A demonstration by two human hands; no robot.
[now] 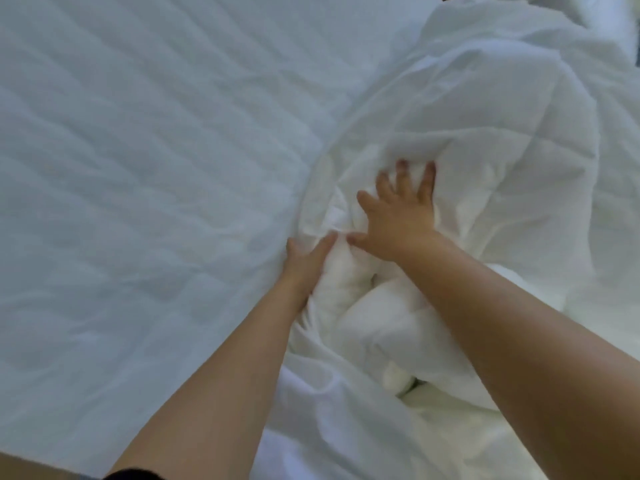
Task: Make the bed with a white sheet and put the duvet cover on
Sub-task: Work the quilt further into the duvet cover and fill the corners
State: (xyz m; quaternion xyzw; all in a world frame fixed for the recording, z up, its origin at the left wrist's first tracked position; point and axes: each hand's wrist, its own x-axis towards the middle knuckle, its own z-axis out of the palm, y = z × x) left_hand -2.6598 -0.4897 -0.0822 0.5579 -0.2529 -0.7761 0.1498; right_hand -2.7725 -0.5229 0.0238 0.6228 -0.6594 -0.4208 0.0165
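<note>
A white sheet point(138, 168) lies spread over the left part of the bed, lightly wrinkled. A bunched white duvet in its cover point(485, 140) is heaped over the right side. My left hand point(306, 261) sits at the heap's left edge, thumb up and fingers tucked into a fold of the cover, gripping it. My right hand point(401, 216) lies on top of the bunched fabric with fingers spread and straight, pressing down. Both forearms reach in from the bottom of the view.
More rumpled white bedding point(346, 427) lies near the bottom between my arms. A dark gap point(410, 386) shows between folds. A dark strip point(636, 46) appears past the bed's right edge.
</note>
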